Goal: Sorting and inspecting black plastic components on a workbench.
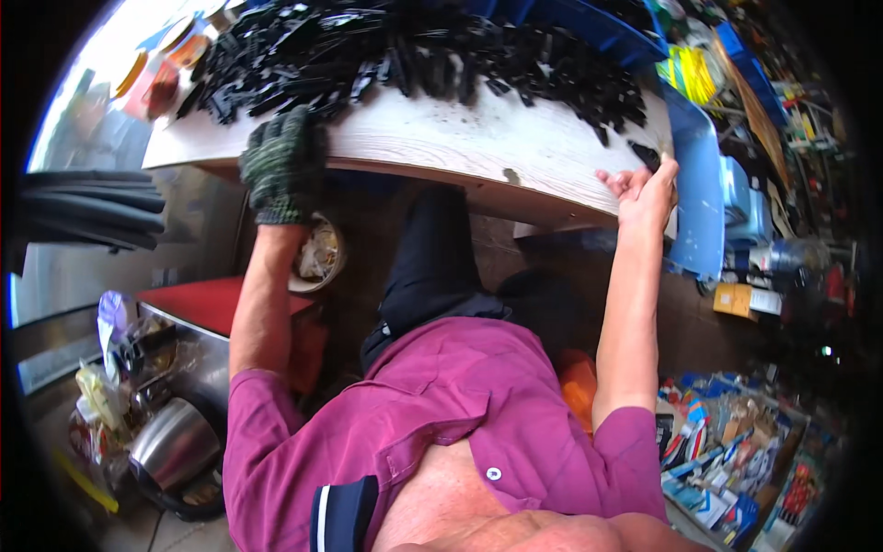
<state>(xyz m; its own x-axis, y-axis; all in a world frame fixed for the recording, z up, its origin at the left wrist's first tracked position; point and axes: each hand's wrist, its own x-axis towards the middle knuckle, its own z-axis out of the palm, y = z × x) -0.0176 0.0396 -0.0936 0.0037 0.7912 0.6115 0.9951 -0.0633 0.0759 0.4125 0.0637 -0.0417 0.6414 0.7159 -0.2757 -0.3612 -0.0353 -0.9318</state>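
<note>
- The left hand (279, 166), in a dark green knitted work glove, lay at the near edge of the pale wood-grain tabletop (441, 138), fingers curled down into the fringe of the big heap of small black plastic strips and clips (414, 51). It seemed to be gathering or raking pieces, but whether any were actually pinched in the glove could not be told.
- The bare right hand (644, 184) sat at the table's near right edge, fingers bent over the rim. A single black plastic piece (647, 155) lay at its fingertips, touching or just beside them; a firm grasp could not be confirmed.
- The heap spread from just ahead of the left hand across the whole far side of the table, thinning towards the right hand. Judged from that, very little had been dealt with and nearly all the pieces remained loose and unsorted.
- No finished stack or filled container showed near either hand, so no done share was visible.
- Below the left wrist, under the table, stood a round pale bucket of scraps (319, 253).
- Beyond the right hand leaned a blue plastic bin (699, 184), its contents hidden.
- A bare strip of tabletop lay between the hands.
</note>
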